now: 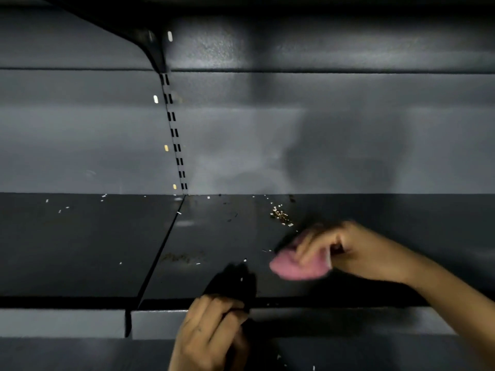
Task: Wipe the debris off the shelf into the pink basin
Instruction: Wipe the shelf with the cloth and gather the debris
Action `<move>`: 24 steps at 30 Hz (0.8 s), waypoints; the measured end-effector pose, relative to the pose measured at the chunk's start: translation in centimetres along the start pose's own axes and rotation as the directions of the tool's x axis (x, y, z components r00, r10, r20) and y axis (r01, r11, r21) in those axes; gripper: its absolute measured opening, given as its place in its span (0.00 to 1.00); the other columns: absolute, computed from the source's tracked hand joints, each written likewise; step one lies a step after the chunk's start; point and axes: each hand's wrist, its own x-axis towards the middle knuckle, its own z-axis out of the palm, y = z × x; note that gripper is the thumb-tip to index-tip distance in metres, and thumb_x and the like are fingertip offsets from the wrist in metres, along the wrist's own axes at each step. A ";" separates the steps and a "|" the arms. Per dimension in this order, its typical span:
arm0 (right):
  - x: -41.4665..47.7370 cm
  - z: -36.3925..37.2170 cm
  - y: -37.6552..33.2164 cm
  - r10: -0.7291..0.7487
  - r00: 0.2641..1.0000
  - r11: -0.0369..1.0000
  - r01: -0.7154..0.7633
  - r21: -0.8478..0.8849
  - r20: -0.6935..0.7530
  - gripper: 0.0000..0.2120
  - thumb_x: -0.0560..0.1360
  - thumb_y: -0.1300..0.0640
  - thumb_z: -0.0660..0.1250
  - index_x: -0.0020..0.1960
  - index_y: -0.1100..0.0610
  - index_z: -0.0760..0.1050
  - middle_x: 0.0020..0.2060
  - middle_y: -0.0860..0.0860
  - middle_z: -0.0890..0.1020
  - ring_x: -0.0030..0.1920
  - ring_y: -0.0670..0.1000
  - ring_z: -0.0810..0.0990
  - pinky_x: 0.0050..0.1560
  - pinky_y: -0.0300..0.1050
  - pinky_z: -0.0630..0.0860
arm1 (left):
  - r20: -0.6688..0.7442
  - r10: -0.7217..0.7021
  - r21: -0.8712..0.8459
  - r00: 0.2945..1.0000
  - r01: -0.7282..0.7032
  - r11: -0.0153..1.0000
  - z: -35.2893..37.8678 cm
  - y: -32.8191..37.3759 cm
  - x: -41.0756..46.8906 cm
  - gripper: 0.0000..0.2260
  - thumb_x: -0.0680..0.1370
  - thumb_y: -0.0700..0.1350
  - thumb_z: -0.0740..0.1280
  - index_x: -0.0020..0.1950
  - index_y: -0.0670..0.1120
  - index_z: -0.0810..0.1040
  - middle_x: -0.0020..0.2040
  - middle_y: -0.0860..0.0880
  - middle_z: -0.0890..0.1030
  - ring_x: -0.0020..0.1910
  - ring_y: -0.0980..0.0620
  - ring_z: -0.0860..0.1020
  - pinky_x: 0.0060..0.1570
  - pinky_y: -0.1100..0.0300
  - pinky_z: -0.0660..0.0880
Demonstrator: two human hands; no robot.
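Note:
A dark grey shelf (80, 250) carries scattered debris: a small heap of golden bits (281, 216) near the back wall and white flecks (61, 210) on the left panel. My right hand (356, 253), blurred by motion, grips a pink cloth (297, 269) that rests on the shelf just in front of the golden heap. At the shelf's front edge my left hand (211, 336) is closed on a black thing (230, 282) that reaches up onto the shelf surface; I cannot tell what it is. A few white flecks lie on it. No pink basin is in view.
A seam (160, 253) splits the shelf into a left and a right panel. A slotted upright (175, 140) runs up the grey back wall. Another shelf on a bracket (150, 46) hangs overhead. A lower shelf (67, 354) with a few flecks lies below the front edge.

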 end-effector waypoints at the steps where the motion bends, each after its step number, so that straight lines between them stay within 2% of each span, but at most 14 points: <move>1: -0.6 0.5 -0.3 -0.013 0.996 1.000 0.014 -0.016 0.091 0.24 0.63 0.78 0.63 0.46 0.53 0.83 0.48 0.40 0.84 0.54 0.37 0.80 0.58 0.31 0.72 | -0.028 -0.036 0.005 0.999 0.037 0.999 -0.3 -0.6 -0.2 0.06 0.70 0.38 0.62 0.37 0.44 0.79 0.38 0.46 0.80 0.37 0.49 0.76 0.36 0.55 0.74; 3: -1.1 2.1 -0.7 -0.039 0.984 0.998 0.047 -0.038 0.175 0.25 0.64 0.74 0.60 0.50 0.51 0.82 0.51 0.39 0.83 0.55 0.33 0.77 0.60 0.27 0.68 | -0.076 -0.084 0.003 0.994 0.084 0.996 -0.5 -1.4 -0.4 0.05 0.72 0.39 0.61 0.39 0.45 0.74 0.36 0.45 0.78 0.34 0.49 0.72 0.33 0.54 0.71; 6: 0.5 4.5 -1.4 -0.046 0.980 0.999 0.048 -0.006 0.193 0.30 0.63 0.72 0.54 0.56 0.50 0.80 0.56 0.40 0.82 0.59 0.32 0.74 0.65 0.30 0.67 | -0.113 -0.038 0.091 0.993 0.049 0.995 0.3 -1.6 -0.6 0.02 0.71 0.39 0.61 0.39 0.46 0.71 0.35 0.44 0.77 0.33 0.49 0.67 0.31 0.54 0.67; 10: 4.8 7.0 -2.2 -0.118 0.970 0.990 0.132 -0.051 0.214 0.29 0.63 0.73 0.53 0.55 0.54 0.81 0.57 0.46 0.82 0.58 0.30 0.72 0.64 0.23 0.61 | -0.148 -0.035 0.120 0.988 0.053 0.991 0.9 -1.8 -0.8 0.03 0.70 0.39 0.61 0.40 0.47 0.70 0.41 0.48 0.72 0.34 0.49 0.66 0.32 0.55 0.65; 13: 8.3 7.5 -2.0 -0.138 0.981 0.975 0.160 -0.157 0.139 0.25 0.66 0.73 0.57 0.55 0.56 0.80 0.58 0.49 0.82 0.60 0.38 0.74 0.65 0.22 0.58 | -0.130 -0.002 0.152 0.991 0.022 0.988 0.8 -2.1 -1.1 0.02 0.73 0.42 0.59 0.40 0.46 0.69 0.42 0.48 0.70 0.35 0.49 0.65 0.34 0.57 0.64; 15: 9.9 7.0 -1.6 -0.122 0.992 0.967 0.121 -0.224 0.011 0.25 0.66 0.75 0.59 0.57 0.57 0.80 0.59 0.49 0.81 0.62 0.44 0.75 0.64 0.20 0.53 | -0.114 0.009 0.163 0.993 0.009 0.987 0.7 -2.2 -1.1 0.01 0.72 0.42 0.60 0.41 0.46 0.69 0.42 0.48 0.70 0.35 0.49 0.65 0.34 0.57 0.64; 16: 10.4 6.7 -1.5 -0.123 0.991 0.970 0.110 -0.216 -0.049 0.26 0.65 0.77 0.58 0.56 0.58 0.80 0.58 0.50 0.82 0.62 0.45 0.76 0.63 0.18 0.53 | -0.112 0.009 0.174 0.994 0.011 0.985 0.6 -2.1 -1.2 0.00 0.71 0.42 0.60 0.41 0.46 0.69 0.43 0.47 0.70 0.35 0.49 0.65 0.34 0.57 0.64; 18: 10.4 6.6 -1.9 -0.149 0.984 0.979 0.133 -0.154 -0.095 0.27 0.63 0.78 0.57 0.54 0.59 0.81 0.56 0.52 0.83 0.59 0.44 0.78 0.62 0.20 0.60 | -0.119 0.009 0.161 0.993 0.010 0.987 0.4 -2.1 -1.3 0.01 0.70 0.41 0.61 0.41 0.46 0.70 0.44 0.47 0.71 0.36 0.49 0.66 0.35 0.58 0.65; 19: 10.1 6.8 -2.3 -0.186 0.981 0.977 0.178 -0.117 -0.058 0.28 0.61 0.78 0.57 0.53 0.59 0.81 0.55 0.52 0.83 0.57 0.41 0.78 0.61 0.22 0.64 | -0.124 0.005 0.156 0.992 0.015 0.988 0.5 -2.1 -1.3 0.02 0.70 0.41 0.61 0.41 0.46 0.70 0.45 0.47 0.71 0.36 0.49 0.67 0.34 0.58 0.67; 21: 9.2 8.0 -3.5 -0.287 0.951 0.956 0.293 -0.036 0.112 0.28 0.60 0.78 0.56 0.53 0.60 0.81 0.54 0.52 0.84 0.54 0.34 0.77 0.57 0.22 0.67 | -0.125 -0.022 0.155 0.992 0.041 0.987 0.9 -2.0 -1.4 0.04 0.73 0.41 0.57 0.42 0.47 0.71 0.44 0.49 0.71 0.37 0.51 0.69 0.34 0.58 0.70; 22: 9.0 8.7 -4.1 -0.325 0.928 0.942 0.334 -0.020 0.183 0.27 0.61 0.77 0.56 0.53 0.61 0.81 0.55 0.52 0.83 0.55 0.34 0.76 0.56 0.22 0.67 | -0.109 -0.048 0.156 0.993 0.065 0.986 0.8 -2.0 -1.4 0.07 0.75 0.42 0.54 0.43 0.48 0.70 0.44 0.50 0.71 0.38 0.53 0.70 0.35 0.60 0.71; 24: 9.3 10.0 -4.8 -0.371 0.892 0.919 0.393 -0.037 0.257 0.26 0.65 0.77 0.57 0.56 0.61 0.79 0.59 0.51 0.81 0.61 0.38 0.74 0.63 0.24 0.64 | 0.003 -0.047 0.232 0.999 0.045 0.972 0.1 -2.4 -1.5 0.11 0.78 0.46 0.48 0.44 0.48 0.69 0.44 0.52 0.70 0.41 0.55 0.70 0.39 0.62 0.70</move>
